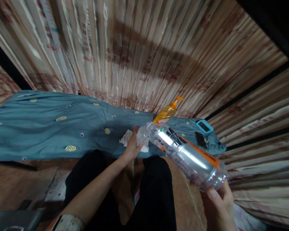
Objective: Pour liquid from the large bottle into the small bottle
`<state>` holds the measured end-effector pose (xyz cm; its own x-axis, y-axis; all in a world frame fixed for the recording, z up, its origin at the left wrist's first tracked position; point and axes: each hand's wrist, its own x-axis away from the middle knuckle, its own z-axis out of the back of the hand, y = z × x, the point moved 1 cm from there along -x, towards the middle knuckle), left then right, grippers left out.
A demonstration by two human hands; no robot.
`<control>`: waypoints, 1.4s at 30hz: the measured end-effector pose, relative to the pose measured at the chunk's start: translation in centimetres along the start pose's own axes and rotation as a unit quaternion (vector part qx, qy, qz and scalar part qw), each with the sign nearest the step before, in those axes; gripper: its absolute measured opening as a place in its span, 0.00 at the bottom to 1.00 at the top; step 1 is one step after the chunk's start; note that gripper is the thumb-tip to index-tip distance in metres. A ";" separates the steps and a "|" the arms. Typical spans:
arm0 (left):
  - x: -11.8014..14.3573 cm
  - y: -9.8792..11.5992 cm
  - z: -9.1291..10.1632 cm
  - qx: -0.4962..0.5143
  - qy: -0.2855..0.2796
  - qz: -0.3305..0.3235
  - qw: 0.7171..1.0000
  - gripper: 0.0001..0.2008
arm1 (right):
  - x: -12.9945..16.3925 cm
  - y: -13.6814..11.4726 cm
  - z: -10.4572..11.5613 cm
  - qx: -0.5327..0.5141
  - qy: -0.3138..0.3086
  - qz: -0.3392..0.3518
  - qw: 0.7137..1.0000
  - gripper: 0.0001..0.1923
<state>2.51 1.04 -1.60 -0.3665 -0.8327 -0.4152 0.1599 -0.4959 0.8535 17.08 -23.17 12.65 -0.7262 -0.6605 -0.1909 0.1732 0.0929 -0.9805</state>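
right hand (219, 202) lower right gripping base of clear plastic bottle (183, 154), bottle tilted neck-up toward centre, left hand (132, 146) at its neck over white tissue (126, 137), blue cloth (50, 128) across the middle, orange pump bottle (167, 111) behind, phone (200, 140) right of centre

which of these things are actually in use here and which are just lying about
In use:
clear plastic bottle with orange label, held in right hand
crumpled white tissue, under left hand

Lying about:
orange pump bottle
blue-cased device
black phone
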 end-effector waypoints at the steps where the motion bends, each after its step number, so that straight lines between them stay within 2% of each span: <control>1: 0.0 0.0 0.0 0.001 0.000 -0.002 1.000 0.47 | 0.1 -0.2 -0.1 -0.002 0.001 -0.002 1.000 0.37; 13: 0.1 0.0 0.0 0.020 -0.007 0.009 1.000 0.47 | -0.4 1.1 0.5 -0.001 0.014 0.020 1.000 0.40; 20: 0.1 0.0 0.0 0.027 -0.001 0.015 1.000 0.46 | -0.6 1.2 0.9 0.026 -0.008 0.049 0.998 0.36; 27: 0.1 -0.2 -0.1 0.031 -0.007 0.014 0.999 0.48 | -0.9 0.8 0.8 0.005 -0.005 0.034 0.999 0.35; 36: 0.0 0.1 -0.1 0.028 -0.007 0.027 0.999 0.47 | -0.6 -1.0 -0.7 -0.015 -0.025 0.020 0.999 0.37; 42: 0.1 0.2 -0.1 0.018 -0.008 0.025 0.999 0.47 | -0.5 -1.0 -0.7 -0.037 -0.036 0.012 0.999 0.37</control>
<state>2.59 0.84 -1.46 -0.3740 -0.8522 -0.3659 0.1457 -0.4436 0.8843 16.78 -22.44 13.65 -0.6719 -0.7093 -0.2130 0.1388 0.1620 -0.9770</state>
